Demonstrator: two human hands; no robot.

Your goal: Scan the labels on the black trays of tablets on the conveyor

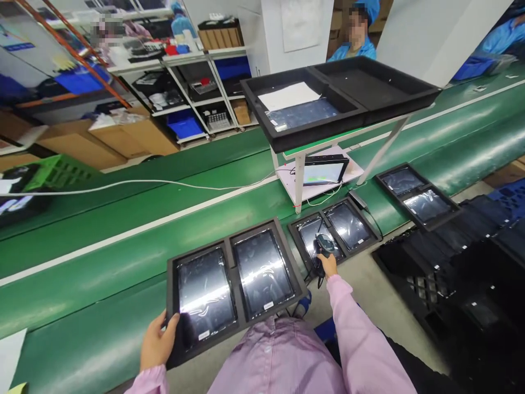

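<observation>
My left hand [157, 343] grips the black foam tray [235, 284] holding two bagged dark screens at its seven o'clock corner; my right hand [328, 265] holds a black handheld scanner [324, 244]. I should aim squarely at each label.

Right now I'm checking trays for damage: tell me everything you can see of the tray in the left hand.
The black foam tray has two side-by-side compartments, each holding a glossy dark tablet in clear wrap. It lies flat, half on the green conveyor belt, half over the person's lap. The left hand grips its near-left corner. No damage shows.
</observation>
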